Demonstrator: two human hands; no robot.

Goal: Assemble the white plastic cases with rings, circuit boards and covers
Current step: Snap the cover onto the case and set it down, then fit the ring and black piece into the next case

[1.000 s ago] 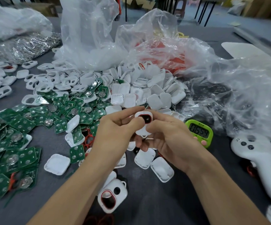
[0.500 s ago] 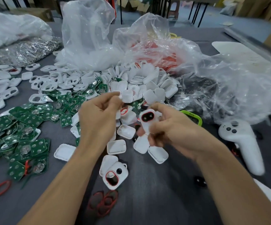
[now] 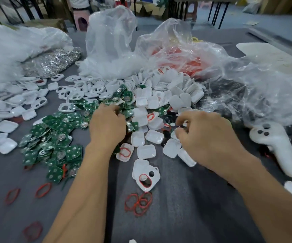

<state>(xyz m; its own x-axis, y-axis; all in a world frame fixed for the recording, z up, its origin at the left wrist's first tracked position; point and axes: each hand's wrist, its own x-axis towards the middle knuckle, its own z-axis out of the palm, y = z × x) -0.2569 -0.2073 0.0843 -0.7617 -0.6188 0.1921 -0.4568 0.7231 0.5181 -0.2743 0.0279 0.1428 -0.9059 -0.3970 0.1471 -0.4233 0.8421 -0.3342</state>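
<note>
My left hand (image 3: 106, 126) reaches into the heap of green circuit boards (image 3: 54, 137), its fingers curled down onto a board at the heap's far edge. My right hand (image 3: 206, 135) grips a white case (image 3: 175, 135), which is mostly hidden by its curled fingers; it is low over small black buttons (image 3: 168, 118). Loose white covers (image 3: 146, 151) lie between the two hands. A white case fitted with a red ring (image 3: 147, 179) rests nearer to me, and a tangle of red rings (image 3: 139, 202) lies in front of it.
White frames (image 3: 82, 92) and more covers (image 3: 159, 97) are piled behind the boards. Crumpled clear plastic bags (image 3: 246, 85) fill the back and right. A white controller (image 3: 278, 146) lies at the right. A bag of silver parts (image 3: 50, 62) sits at back left.
The hands parted. My left hand let go of the case and moved forward into the green boards. My right hand carried the case down towards the black buttons, and the green timer is now hidden.
</note>
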